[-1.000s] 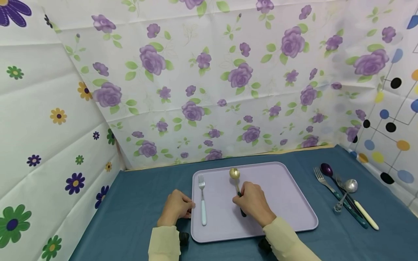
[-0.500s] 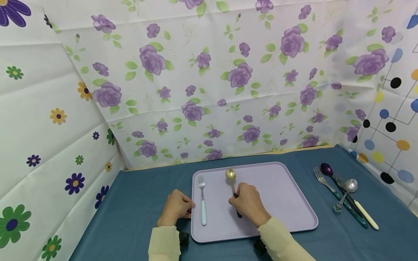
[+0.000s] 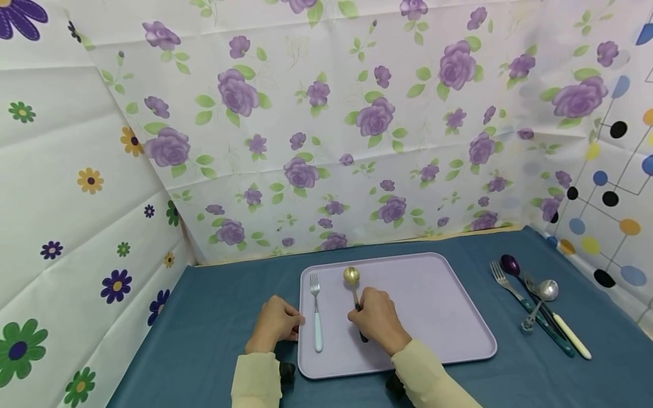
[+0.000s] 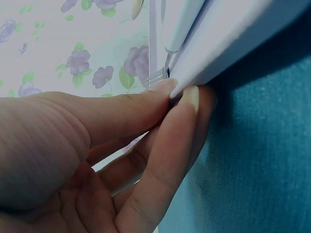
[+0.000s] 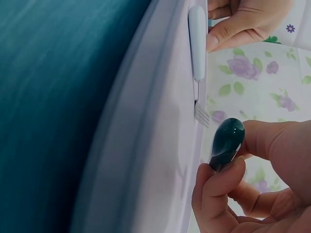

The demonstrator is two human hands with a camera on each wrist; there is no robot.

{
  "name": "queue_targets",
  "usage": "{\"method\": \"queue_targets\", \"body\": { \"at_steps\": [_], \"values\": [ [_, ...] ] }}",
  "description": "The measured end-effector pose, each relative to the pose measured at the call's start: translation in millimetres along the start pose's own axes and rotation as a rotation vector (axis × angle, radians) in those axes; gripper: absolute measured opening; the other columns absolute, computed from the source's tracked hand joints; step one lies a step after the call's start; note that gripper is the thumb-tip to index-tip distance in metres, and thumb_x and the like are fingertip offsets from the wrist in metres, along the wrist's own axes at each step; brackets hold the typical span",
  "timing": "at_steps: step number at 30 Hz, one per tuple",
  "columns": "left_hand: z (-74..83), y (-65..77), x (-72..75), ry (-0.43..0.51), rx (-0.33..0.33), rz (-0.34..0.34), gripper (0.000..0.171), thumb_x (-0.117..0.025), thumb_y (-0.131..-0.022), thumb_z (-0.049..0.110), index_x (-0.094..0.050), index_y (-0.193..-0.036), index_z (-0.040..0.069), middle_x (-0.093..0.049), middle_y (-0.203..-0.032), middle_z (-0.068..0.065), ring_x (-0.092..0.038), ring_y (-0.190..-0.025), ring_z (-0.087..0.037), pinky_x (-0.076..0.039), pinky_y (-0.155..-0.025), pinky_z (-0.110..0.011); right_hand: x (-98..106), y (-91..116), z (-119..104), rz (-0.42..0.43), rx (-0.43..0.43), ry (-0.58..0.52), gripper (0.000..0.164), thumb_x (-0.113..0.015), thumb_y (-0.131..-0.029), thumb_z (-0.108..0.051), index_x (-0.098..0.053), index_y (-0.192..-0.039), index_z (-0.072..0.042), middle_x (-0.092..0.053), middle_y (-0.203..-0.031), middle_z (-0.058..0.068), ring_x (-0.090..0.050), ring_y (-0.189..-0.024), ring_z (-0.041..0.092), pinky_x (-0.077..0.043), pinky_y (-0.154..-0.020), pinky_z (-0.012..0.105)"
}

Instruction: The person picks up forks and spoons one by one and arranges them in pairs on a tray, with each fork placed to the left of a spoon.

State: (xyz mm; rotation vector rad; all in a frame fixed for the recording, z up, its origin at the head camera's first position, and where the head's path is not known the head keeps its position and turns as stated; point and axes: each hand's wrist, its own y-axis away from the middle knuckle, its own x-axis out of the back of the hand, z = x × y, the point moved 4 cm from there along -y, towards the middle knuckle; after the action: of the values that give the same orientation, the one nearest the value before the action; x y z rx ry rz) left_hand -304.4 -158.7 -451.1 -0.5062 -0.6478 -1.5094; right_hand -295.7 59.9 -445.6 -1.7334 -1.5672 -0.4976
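Note:
A pale lilac tray lies on the blue cloth. My left hand pinches its left rim between thumb and fingertips, as the left wrist view shows close up. With thumb and fingers my right hand grips the dark green handle of a spoon over the tray. Its gold bowl points toward the back, and the handle's rounded end sticks out of the grip in the right wrist view. A fork with a pale blue handle lies along the tray's left side, left of the spoon.
On the cloth right of the tray lies a loose pile of cutlery: a green-handled fork, a dark purple spoon, a silver spoon and a cream-handled piece. A flowered sheet stands behind.
My right hand has moved left across the tray with the spoon, closer to the pale blue fork. The left hand, the tray and the cutlery pile have stayed put.

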Motion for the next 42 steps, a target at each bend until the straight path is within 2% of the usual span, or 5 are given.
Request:
{"method": "queue_targets", "body": {
  "at_steps": [10,22,31,42],
  "values": [
    [0.1,0.8,0.2,-0.015,0.036,0.007,0.004,-0.073,-0.082,0.004,-0.076,-0.080,0.002,-0.066,-0.067,-0.008,-0.061,-0.050,-0.015,-0.056,-0.048,-0.028,-12,0,-9,-0.047,0.003,-0.035,0.031,-0.070,-0.072,-0.003,-0.047,-0.054,-0.011,-0.048,-0.051,0.001,-0.045,-0.042,0.012,-0.041,-0.038,0.023],
    [0.5,-0.3,0.4,-0.011,0.035,0.007,0.004,-0.073,-0.082,0.003,-0.076,-0.081,0.001,-0.066,-0.067,-0.008,-0.061,-0.050,-0.014,-0.056,-0.047,-0.028,-24,0,-19,-0.075,0.002,-0.040,0.035,-0.069,-0.073,-0.002,-0.046,-0.049,-0.012,-0.042,-0.043,-0.004,-0.043,-0.039,0.010,-0.039,-0.035,0.021],
    [-0.7,-2.2,-0.4,-0.012,0.049,-0.004,0.005,-0.072,-0.083,0.005,-0.076,-0.080,0.002,-0.066,-0.068,-0.008,-0.061,-0.050,-0.014,-0.056,-0.047,-0.027,-33,-2,-25,-0.109,-0.024,-0.031,0.030,-0.070,-0.075,-0.003,-0.049,-0.054,-0.010,-0.047,-0.046,0.000,-0.047,-0.041,0.011,-0.042,-0.037,0.023],
    [-2.1,-3.4,-0.5,-0.002,0.051,-0.009,0.004,-0.073,-0.082,0.004,-0.075,-0.079,0.002,-0.066,-0.066,-0.009,-0.061,-0.050,-0.015,-0.055,-0.047,-0.026,-40,-3,-28,-0.101,-0.020,-0.032,0.030,-0.070,-0.074,-0.004,-0.050,-0.052,-0.011,-0.045,-0.044,-0.002,-0.045,-0.038,0.011,-0.040,-0.035,0.023]
  ]
}}
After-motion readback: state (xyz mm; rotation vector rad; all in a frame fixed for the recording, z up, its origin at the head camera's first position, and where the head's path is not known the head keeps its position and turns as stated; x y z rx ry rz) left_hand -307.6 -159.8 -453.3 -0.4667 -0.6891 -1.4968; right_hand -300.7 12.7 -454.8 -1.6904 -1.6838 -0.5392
